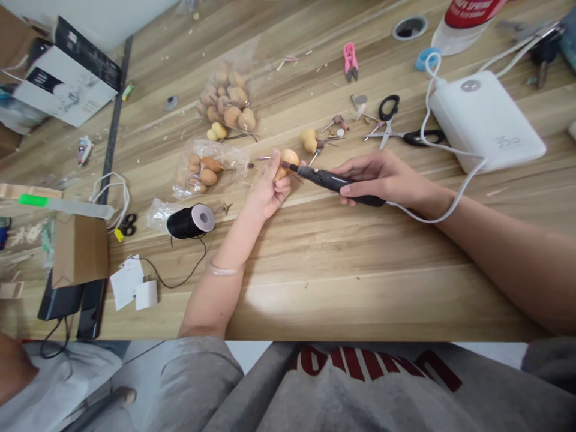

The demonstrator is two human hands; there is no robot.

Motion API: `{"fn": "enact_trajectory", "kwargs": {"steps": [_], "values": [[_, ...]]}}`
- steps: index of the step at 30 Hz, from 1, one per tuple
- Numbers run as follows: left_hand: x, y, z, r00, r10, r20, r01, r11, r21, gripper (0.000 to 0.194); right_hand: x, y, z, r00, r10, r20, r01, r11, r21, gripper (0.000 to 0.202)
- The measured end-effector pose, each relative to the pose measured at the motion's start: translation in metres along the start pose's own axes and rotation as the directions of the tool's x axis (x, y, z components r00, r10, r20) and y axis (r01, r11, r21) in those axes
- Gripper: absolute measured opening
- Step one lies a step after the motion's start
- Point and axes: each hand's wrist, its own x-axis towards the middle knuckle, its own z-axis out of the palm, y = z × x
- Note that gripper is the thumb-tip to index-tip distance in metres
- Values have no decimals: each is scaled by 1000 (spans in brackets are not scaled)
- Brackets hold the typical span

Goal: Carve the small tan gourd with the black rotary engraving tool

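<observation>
My left hand [266, 191] pinches a small tan gourd [289, 157] over the table. A black rotary tool [324, 179], pen-shaped, is wrapped in the fingers of my right hand [382, 175]. Its tip meets or nearly meets the gourd; exact contact is too small to tell. From the tool's back end a white cable [432, 221] curves to a white power bank [490, 123]. Just beyond the hands lie another gourd [308, 140] and several small grinding bits [339, 123]. Two clear bags, one of gourds [229, 99] and one nearer [204, 171], sit left of these.
Black-handled scissors [389, 111] and pink snips [350, 60] lie at the back. A bottle [468, 24] stands far right. Black cord on a spool [191, 221] and a white charger [146, 294] are left. Further left are a cardboard box [81, 249] and another person's arm [15, 369].
</observation>
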Motion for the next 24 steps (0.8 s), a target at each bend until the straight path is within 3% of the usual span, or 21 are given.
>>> {"fn": "enact_trajectory", "kwargs": {"steps": [4,10,17,21,24], "values": [[-2,1,2,999,-37,16,39,991,-130,29,0,0,0,998,-24,-51,24,1000,-2,26],[-1,2,1,998,-60,-11,59,994,-89,26,0,0,-1,1000,-4,2,4,1000,-3,31],[-3,1,1,998,-58,35,63,984,-167,27,0,2,-2,998,-38,-50,40,999,28,23],[-3,3,2,995,-99,18,101,974,-204,25,0,2,-2,1000,-15,23,15,1000,18,31],[-4,3,2,994,-108,20,110,967,-232,24,0,2,-2,1000,-23,-6,23,1000,13,32]]}}
